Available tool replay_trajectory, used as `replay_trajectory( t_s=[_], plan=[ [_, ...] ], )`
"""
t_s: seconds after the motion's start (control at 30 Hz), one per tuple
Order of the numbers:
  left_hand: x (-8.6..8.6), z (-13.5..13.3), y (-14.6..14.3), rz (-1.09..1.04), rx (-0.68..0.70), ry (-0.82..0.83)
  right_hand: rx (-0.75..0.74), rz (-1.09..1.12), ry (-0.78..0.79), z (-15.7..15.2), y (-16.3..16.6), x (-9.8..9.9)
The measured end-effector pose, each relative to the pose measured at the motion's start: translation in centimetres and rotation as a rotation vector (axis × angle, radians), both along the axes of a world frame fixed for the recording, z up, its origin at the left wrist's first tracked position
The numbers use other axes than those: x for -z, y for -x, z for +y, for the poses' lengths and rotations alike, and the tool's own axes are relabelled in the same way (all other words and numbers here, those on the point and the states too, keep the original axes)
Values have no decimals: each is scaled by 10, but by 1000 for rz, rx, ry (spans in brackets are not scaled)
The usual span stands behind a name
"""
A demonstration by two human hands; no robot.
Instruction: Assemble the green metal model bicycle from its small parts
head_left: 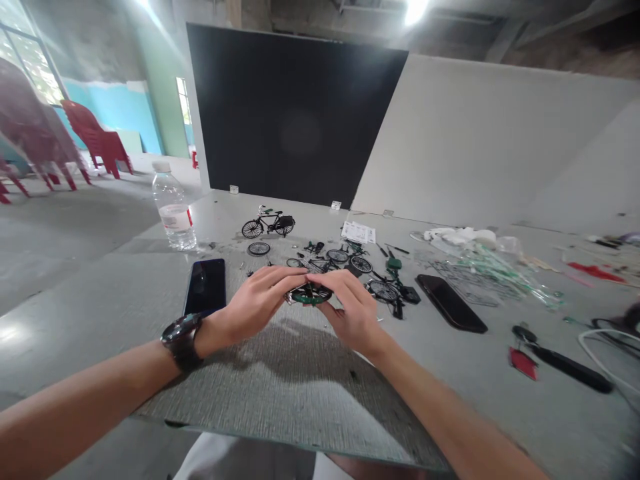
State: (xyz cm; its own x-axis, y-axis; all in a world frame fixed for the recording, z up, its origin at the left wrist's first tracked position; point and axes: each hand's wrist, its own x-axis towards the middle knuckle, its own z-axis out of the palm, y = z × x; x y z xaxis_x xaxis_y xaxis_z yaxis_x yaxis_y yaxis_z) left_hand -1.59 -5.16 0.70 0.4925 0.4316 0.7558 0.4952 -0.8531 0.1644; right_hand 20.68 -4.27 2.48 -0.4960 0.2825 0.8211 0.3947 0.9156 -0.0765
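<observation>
Above the grey textured table, both of my hands grip a model bicycle wheel (311,294) with dark spokes and a green edge. My left hand (260,297), below a black wristwatch, has its fingers closed along the wheel's left and upper side. From the right, my right hand (353,308) pinches it with the thumb beneath and the fingers on top. The fingers hide part of the wheel. Just beyond them lie several loose model bicycle parts (361,265), among them spoked wheels and black frame pieces. An assembled black model bicycle (269,223) stands farther back.
A phone (206,287) lies left of my hands, another phone (450,303) to the right. A water bottle (175,213) stands at the back left. Clear plastic packaging (500,267), a folded paper (358,232) and a black-handled tool (570,367) lie around. A black panel (295,113) rises behind.
</observation>
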Motion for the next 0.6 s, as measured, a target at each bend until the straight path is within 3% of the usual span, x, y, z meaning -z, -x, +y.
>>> replay_trajectory(
  t_s=[0.43,0.6],
  plan=[
    [0,-2,3,44,-41,49,19,-28,41,0,2,5],
    [1,0,8,49,-43,121,-116,-74,186,-3,-2,-3]
  ],
)
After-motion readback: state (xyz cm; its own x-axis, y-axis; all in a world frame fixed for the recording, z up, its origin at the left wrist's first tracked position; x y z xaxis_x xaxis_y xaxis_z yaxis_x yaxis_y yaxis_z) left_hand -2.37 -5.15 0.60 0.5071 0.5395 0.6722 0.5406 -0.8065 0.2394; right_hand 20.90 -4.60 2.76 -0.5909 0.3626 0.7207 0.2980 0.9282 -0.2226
